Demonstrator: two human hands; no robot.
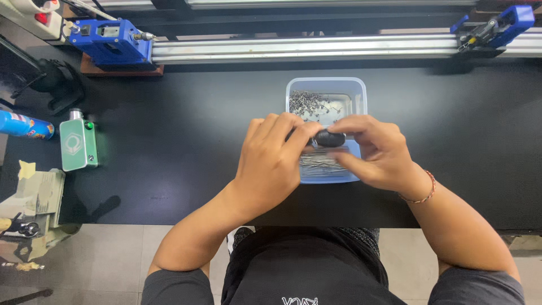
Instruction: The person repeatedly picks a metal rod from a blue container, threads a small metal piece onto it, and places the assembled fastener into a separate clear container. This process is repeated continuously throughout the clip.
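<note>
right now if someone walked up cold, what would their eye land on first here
First the two hands at the middle of the black table: the left hand and the right hand meet over a pale blue tray, pinching a small dark oval part between them. The tray holds thin metal pins and small metal bits. Next, the blue fixtures on the metal rail along the far edge, and a green box at the left.

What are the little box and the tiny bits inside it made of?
The box looks like plastic: pale blue, see-through walls with rounded corners. The bits look like metal, since they are thin, grey and glint. The long pins at the near end look the same. The small dark piece pinched by the left hand and right hand is glossy; plastic or rubber, hard to tell.
</note>
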